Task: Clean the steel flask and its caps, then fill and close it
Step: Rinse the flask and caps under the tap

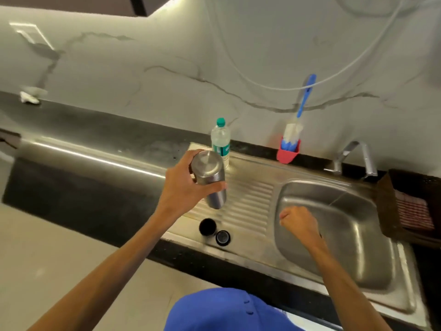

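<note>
So far the left hand point(183, 187) is gripping the flask point(211, 179) over the draining board point(248, 199), both caps point(214, 231) lying off, the right hand point(299, 222) curling empty, and washing, filling and closing seemingly remaining.

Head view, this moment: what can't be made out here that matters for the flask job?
- Steel flask: held bottom-up by the left hand; its mouth is hidden behind its own body.
- Right hand: fist seen from behind, so any contents are hidden.
- Two black caps: too small to tell clean or dirty.
- Water bottle: label blurred, lower part behind the flask.
</note>
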Available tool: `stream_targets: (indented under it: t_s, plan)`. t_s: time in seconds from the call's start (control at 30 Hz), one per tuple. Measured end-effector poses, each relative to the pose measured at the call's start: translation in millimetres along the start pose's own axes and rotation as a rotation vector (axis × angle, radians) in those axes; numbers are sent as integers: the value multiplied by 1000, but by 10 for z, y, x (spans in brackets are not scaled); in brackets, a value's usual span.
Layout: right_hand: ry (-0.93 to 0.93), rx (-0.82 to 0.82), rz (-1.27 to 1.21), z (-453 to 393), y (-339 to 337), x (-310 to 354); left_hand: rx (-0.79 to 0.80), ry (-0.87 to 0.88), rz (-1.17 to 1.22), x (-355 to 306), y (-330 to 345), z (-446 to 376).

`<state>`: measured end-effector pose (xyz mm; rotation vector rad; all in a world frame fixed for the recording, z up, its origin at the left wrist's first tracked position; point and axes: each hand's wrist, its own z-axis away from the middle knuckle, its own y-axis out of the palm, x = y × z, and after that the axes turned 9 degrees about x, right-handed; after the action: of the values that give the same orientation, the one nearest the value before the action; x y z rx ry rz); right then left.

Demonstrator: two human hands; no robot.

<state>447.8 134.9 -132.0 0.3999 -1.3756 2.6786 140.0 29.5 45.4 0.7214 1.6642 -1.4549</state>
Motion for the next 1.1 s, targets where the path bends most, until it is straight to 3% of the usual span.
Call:
stream_targets:
  t_s: [0.2,0.43,0.83,1.1]
  plan:
    - [-128,9,-36,189,303,681,-75,-161,20,879,-383,241]
    - [-248,113,37,301,705,1146,-83,-272,74,1615,-327,420]
    - [-293,83,254,220,1310,1466,-21,-300,89,1997,-319,527]
    - [-303,76,206,163,1372,1377,-31,-406,114,2059,-217,632]
